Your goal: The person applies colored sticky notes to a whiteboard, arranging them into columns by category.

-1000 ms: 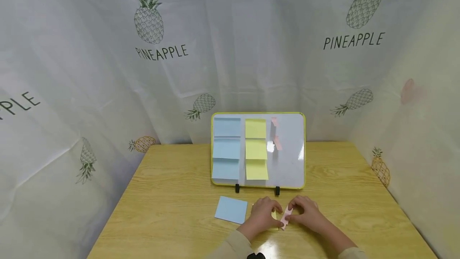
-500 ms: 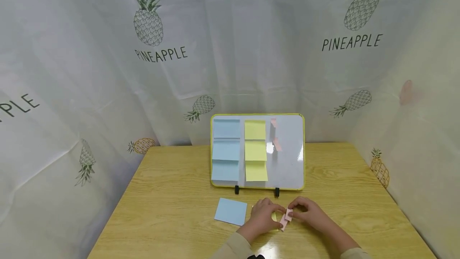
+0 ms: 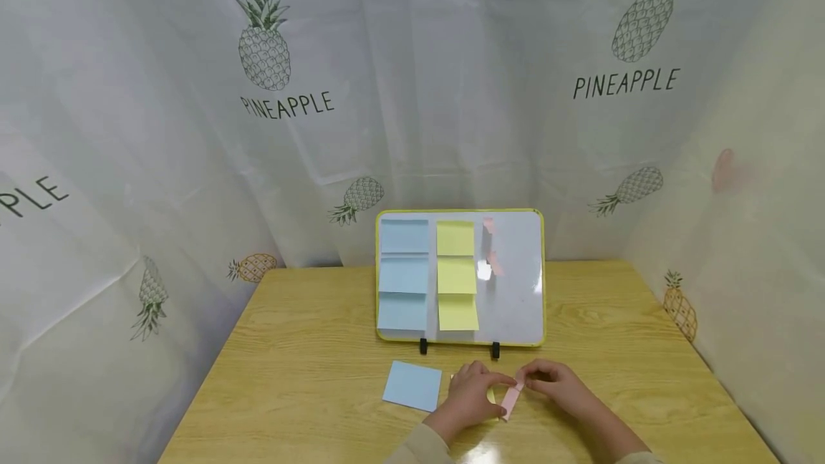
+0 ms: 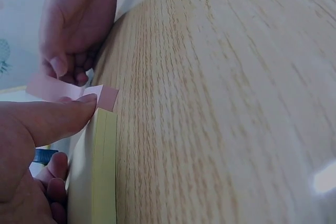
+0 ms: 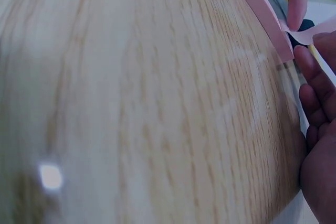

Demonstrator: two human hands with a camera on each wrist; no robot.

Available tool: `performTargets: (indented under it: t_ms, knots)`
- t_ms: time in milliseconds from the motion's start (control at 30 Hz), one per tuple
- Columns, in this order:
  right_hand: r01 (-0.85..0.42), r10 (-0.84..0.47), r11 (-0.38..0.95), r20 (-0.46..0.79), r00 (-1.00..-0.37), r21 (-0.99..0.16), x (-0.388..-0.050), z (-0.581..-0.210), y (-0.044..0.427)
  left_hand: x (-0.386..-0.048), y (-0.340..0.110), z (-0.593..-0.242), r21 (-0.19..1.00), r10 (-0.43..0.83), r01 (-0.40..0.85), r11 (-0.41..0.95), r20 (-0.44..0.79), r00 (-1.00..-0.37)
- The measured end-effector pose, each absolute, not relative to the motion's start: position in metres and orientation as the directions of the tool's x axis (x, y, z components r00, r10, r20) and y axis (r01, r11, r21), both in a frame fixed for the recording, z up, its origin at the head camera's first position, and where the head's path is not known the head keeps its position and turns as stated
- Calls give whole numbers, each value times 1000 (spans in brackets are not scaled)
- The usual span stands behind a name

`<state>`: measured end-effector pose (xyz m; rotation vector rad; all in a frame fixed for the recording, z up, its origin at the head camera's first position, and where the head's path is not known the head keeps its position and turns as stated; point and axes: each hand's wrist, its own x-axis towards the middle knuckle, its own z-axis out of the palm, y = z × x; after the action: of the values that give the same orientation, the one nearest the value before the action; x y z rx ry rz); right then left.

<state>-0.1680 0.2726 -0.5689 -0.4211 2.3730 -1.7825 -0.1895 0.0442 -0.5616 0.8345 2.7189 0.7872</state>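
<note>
A narrow pad of pink sticky notes lies on the table. My left hand holds it with thumb and index finger at its two ends. With thumb and index finger, my right hand pinches the top pink sticky note, which curves up from the pad's far end. It still joins the pad in the right wrist view. Under my left hand is a yellow sticky-note pad, mostly covered in the head view. A blue sticky-note pad lies left of that hand.
Behind the hands stands a whiteboard on black feet. Blue notes and yellow notes hang on it in columns, with two small pink notes to their right. A pineapple-print curtain surrounds the wooden table.
My right hand has pulled the pink note's end up from the pad and away toward the board. The left hand keeps its place on the pad. The head view has tilted slightly upward.
</note>
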Motion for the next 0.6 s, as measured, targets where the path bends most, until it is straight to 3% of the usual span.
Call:
performTargets:
  t_ms: [200,600]
  knots:
    - [-150,-283,270,71,-957,-951,-168,-572,271,-189,45,-558,544,570,457,703,-47,-820]
    - [-3,-123,355,-44,-992,-935,-180,-560,264,-189,44,-553,541,575,458,705,-59,-816]
